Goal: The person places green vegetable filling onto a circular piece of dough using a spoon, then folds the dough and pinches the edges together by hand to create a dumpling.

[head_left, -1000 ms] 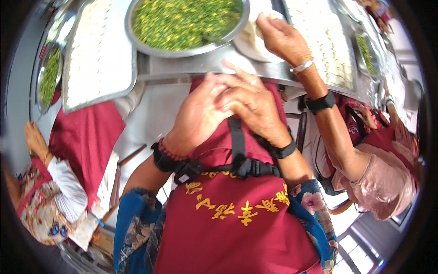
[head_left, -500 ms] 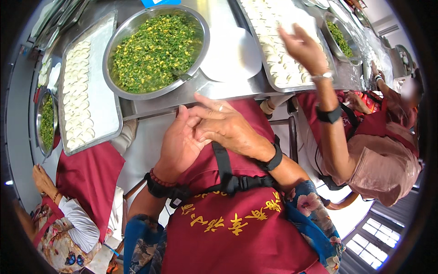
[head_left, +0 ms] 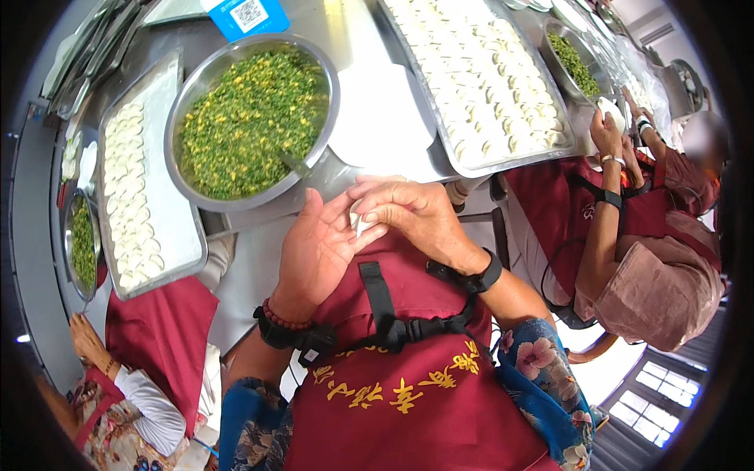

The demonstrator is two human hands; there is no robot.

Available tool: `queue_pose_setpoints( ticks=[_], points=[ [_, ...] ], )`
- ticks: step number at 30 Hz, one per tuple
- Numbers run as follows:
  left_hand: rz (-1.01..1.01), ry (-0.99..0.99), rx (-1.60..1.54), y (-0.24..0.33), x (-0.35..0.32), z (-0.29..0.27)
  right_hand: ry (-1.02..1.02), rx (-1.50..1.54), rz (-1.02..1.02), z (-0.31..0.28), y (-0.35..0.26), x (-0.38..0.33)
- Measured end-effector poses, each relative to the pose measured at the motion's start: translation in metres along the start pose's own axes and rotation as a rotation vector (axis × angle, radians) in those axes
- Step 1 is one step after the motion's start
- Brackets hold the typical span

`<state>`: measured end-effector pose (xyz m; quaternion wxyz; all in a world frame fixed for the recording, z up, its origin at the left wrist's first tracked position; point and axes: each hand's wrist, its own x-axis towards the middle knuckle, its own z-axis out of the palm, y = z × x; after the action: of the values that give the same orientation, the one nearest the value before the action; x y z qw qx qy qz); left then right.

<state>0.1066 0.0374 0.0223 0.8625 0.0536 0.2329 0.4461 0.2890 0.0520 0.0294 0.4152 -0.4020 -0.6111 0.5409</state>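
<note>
Since half a second ago the view has tipped further down the table and the two hands have drawn slightly apart, so a sliver of white dumpling dough [head_left: 360,221] now shows between them, where before they covered it. The dough sits in front of the person's chest, just short of the table edge, soft and pale, pressed between the palm of the left hand [head_left: 318,251] and the fingertips of the right hand [head_left: 408,216]. The left hand is cupped half open beneath it; the right hand is curled narrow, pinching its edge. Both wrists carry black straps, the left also a string of dark red beads.

Just beyond the hands stands a round steel bowl [head_left: 196,192] of chopped green and yellow filling, a spoon handle [head_left: 294,163] jutting from it. Right of the bowl lies a smooth white stack of round wrappers [head_left: 381,114]. A shiny steel tray [head_left: 184,235] to the left and a larger tray [head_left: 542,157] to the right hold rows of folded dumplings. At the right another person's hands [head_left: 609,133] work a piece of dough, which half a second ago reached over the tray.
</note>
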Motion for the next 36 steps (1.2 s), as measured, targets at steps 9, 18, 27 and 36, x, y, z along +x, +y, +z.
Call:
queue_pose_setpoints(
  ticks=[9, 18, 27, 36],
  points=[
    [0.439, 0.249, 0.828, 0.002, 0.040, -0.033, 0.086, -0.200, 0.221, -0.109, -0.038, 0.099],
    [0.558, 0.325, 1.021, 0.003, 0.054, -0.069, 0.212, -0.618, 0.242, -0.287, -0.028, 0.224],
    [0.505, 0.246, 1.153, 0.005, 0.044, -0.078, 0.332, -0.817, 0.235, -0.384, 0.049, 0.282],
    [0.346, 0.259, 1.136, 0.007, 0.037, -0.077, 0.259, -0.758, 0.160, -0.405, 0.087, 0.302]
  ],
)
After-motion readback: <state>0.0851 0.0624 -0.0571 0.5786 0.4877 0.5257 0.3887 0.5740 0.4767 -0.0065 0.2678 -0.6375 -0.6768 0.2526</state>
